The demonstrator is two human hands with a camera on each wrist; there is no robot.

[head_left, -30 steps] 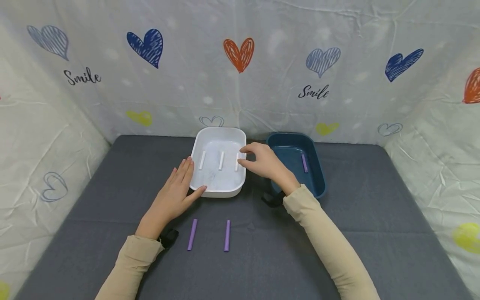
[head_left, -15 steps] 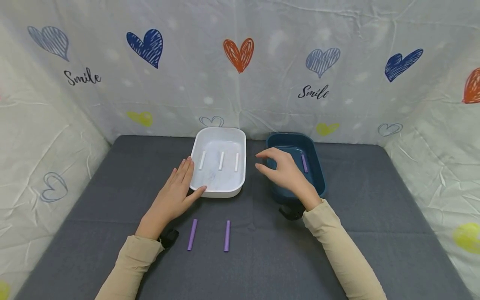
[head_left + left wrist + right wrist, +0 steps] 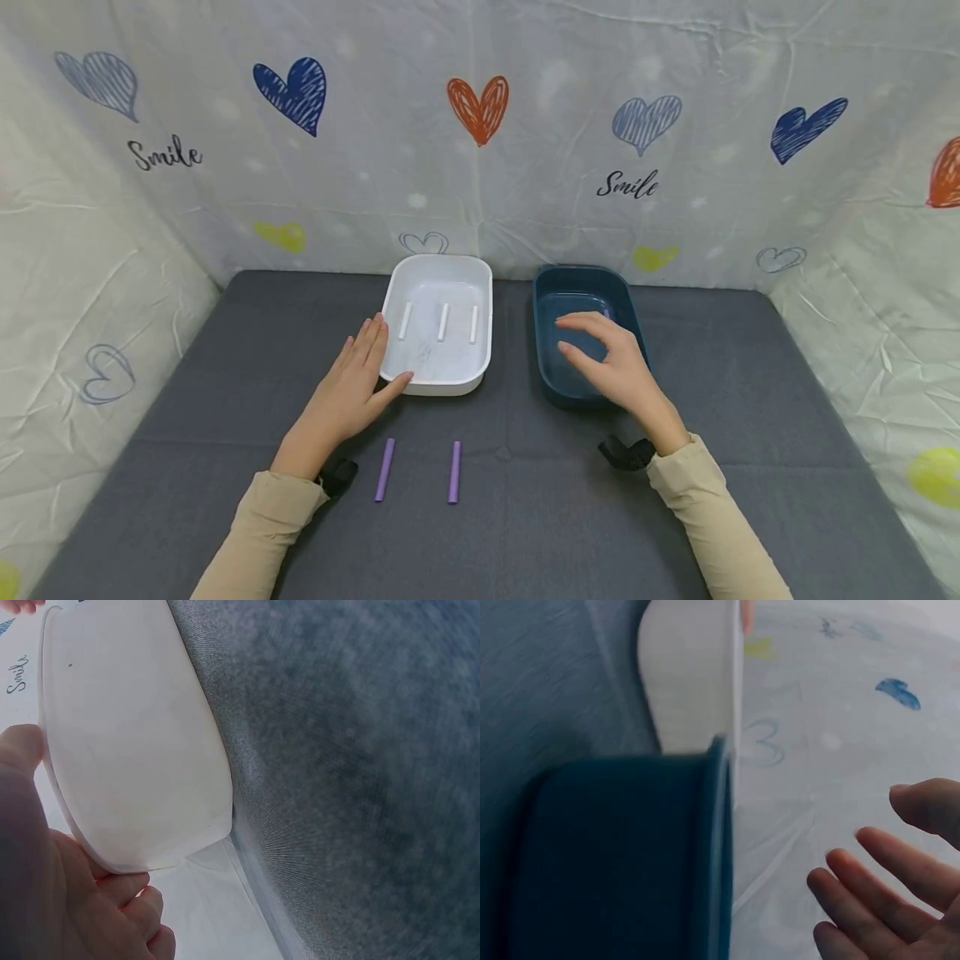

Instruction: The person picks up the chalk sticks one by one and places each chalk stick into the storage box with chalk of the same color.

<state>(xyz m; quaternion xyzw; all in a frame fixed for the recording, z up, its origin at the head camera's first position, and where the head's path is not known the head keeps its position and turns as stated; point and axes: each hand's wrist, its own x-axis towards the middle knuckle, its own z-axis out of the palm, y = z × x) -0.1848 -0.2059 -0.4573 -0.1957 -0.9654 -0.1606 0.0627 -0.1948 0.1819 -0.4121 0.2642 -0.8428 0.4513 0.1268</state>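
My left hand point(image 3: 347, 392) lies with straight fingers along the left side of a white tray point(image 3: 437, 388), its thumb on the front rim. Thumb and fingers touch that rim point(image 3: 54, 772) in the left wrist view. Three thin white sticks point(image 3: 442, 323) lie side by side in this tray. Over a dark blue tray point(image 3: 551, 390) hovers my right hand point(image 3: 618, 362), thumb and fingers spread apart, nothing between them. It mostly hides a purple stick point(image 3: 607, 314) in that tray. The right wrist view shows the empty fingers beside the blue tray's rim point(image 3: 718, 825).
Two purple sticks point(image 3: 384, 470) lie apart on the grey tablecloth point(image 3: 510, 533), in front of the white tray. A pale cloth backdrop point(image 3: 555, 167) with printed hearts hangs right behind both trays.
My right hand has drawn back from the rightmost white stick in the white tray, moving right and nearer to me over the blue tray. My left hand has stayed put.
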